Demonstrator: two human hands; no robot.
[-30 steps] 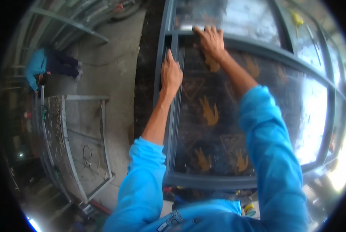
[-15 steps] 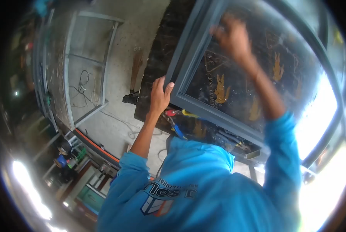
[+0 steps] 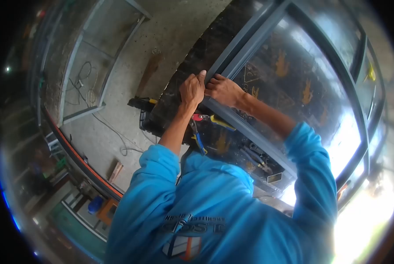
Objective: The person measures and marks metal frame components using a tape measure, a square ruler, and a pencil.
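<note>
Out left of both hands, bare concrete floor (image 3: 131, 53) with a second metal frame (image 3: 80, 66) lying flat and a loose cable (image 3: 117, 132) trailing toward the bench. Closer in, left hand (image 3: 191, 90) now clamped over the near corner of the grey window frame (image 3: 267, 145), fingers curled on the outer rail, no longer spread along the side rail as a second ago. Right beside it, almost knuckle to knuckle, right hand (image 3: 223, 90) brought down from the far crossbar and gripping the same corner from the glazed side. Just below the wrists, pliers (image 3: 198, 136) and a yellow-handled tool (image 3: 219, 122) lying on the dark bench. Off right of the hands, glass pane (image 3: 302, 88) seated in the frame, bright glare at its far edge. Both grips gathered at one corner: looks like work on that joint or a shift of the frame.
</note>
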